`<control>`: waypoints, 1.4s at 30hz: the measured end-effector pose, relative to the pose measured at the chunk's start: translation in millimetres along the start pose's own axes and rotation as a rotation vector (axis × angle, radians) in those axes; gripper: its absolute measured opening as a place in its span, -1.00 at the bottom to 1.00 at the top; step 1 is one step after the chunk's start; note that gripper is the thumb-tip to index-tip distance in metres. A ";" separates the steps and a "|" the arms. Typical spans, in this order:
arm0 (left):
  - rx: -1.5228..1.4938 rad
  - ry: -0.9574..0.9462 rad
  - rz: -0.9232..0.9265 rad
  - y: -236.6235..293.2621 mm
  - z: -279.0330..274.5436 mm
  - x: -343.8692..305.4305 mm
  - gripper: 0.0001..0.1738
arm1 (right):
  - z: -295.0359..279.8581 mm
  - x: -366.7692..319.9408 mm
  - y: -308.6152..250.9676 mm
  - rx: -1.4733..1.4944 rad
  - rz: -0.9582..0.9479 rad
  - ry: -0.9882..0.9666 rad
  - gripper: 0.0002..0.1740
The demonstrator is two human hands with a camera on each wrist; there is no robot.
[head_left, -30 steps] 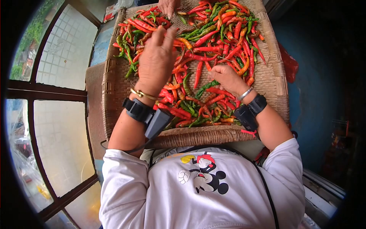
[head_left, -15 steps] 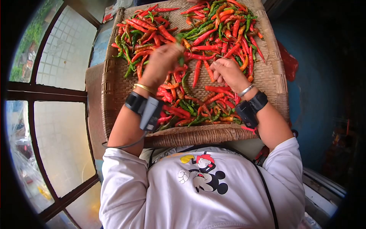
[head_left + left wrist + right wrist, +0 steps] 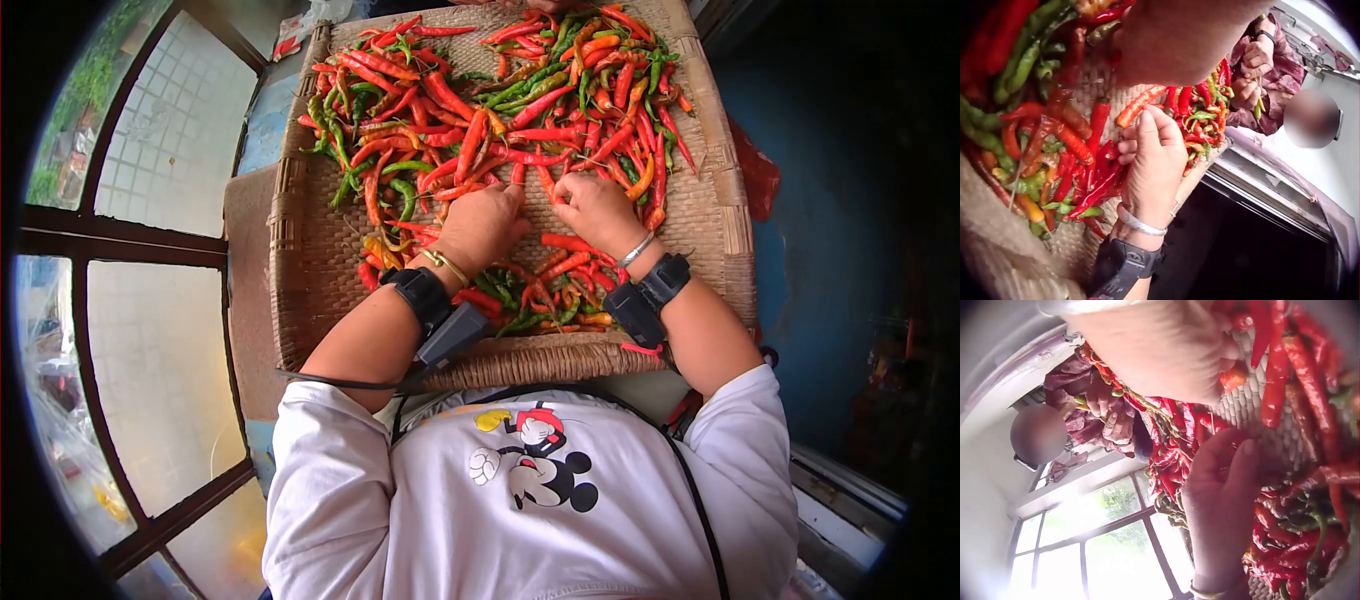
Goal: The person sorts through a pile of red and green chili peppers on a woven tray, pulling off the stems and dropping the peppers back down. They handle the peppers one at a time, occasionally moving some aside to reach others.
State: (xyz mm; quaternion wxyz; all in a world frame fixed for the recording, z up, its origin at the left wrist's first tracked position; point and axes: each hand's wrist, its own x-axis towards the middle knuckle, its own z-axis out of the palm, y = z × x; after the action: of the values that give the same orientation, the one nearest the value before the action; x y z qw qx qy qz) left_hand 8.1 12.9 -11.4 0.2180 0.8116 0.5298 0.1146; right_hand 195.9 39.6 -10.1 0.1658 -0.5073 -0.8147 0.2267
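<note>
Red, orange and green chili peppers [image 3: 540, 135] lie spread over a woven tray [image 3: 712, 230]. My left hand [image 3: 482, 228] is low over its middle, fingers bent down among red peppers; in the right wrist view that hand [image 3: 1225, 494] has curled fingers in shadow, and whether they hold anything is unclear. Just beside it, my right hand [image 3: 600, 212] has its thumb close to the bent index finger. In the left wrist view, an orange-red pepper [image 3: 1140, 106] passes at the right hand's [image 3: 1155, 156] fingertips; whether they pinch it cannot be told.
Across the tray, another person's hands [image 3: 1254, 75] hold slender green and yellow peppers [image 3: 1259, 106]. A framed window [image 3: 165, 340] stands along the left side. The tray's thick front rim [image 3: 560, 358] is close to my body.
My left hand has come down toward me and to the right, closer to my right hand. The green pepper seen at its fingers is no longer visible there. My right hand has barely moved.
</note>
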 end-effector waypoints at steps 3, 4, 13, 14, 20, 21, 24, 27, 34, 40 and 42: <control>0.087 0.120 -0.024 -1.3 3.5 2.3 -0.69 | 3.3 -2.8 -5.5 -0.125 -0.017 0.027 -0.84; 0.069 0.154 -0.055 -0.7 3.9 2.8 -0.70 | 4.0 -2.6 -5.2 -0.126 -0.018 0.029 -0.84; -0.720 -0.018 -0.325 -7.2 1.3 1.4 -0.62 | -5.6 1.5 -3.4 0.337 0.162 -0.082 -0.76; -0.989 -0.182 -0.452 -3.0 -5.4 1.1 -0.61 | -6.9 2.6 -2.6 0.336 0.161 -0.075 -0.76; -1.246 -0.373 -0.416 7.8 -28.2 -7.3 -0.75 | -17.3 0.1 -10.6 0.807 0.441 -0.148 -0.74; -1.300 -0.426 -0.405 6.4 -27.6 -7.9 -0.75 | -17.2 0.9 -8.1 0.823 0.424 -0.212 -0.75; -1.329 -0.494 -0.368 9.0 -32.1 -9.2 -0.74 | -16.0 2.9 -4.8 0.855 0.386 -0.295 -0.78; -1.146 -0.507 -0.272 12.8 -34.9 -9.3 -0.71 | -23.4 2.3 -9.8 0.735 0.309 -0.258 -0.76; -1.207 -0.450 -0.293 20.5 -31.2 -12.0 -0.71 | -32.4 -0.4 -14.4 0.832 0.276 -0.122 -0.75; -1.067 -0.421 -0.228 16.0 -28.0 -11.8 -0.76 | -24.7 -6.9 -33.8 0.969 0.318 -0.054 -0.77; -0.932 -0.372 -0.297 17.7 -42.8 -13.3 -0.79 | -24.2 -7.3 -42.3 0.975 0.303 0.002 -0.75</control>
State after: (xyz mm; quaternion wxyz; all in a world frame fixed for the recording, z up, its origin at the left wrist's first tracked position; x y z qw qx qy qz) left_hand -0.8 4.6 35.2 0.6603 0.5512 0.4843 0.1597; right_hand 179.3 21.7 32.7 0.3492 -0.4836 -0.5311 0.6017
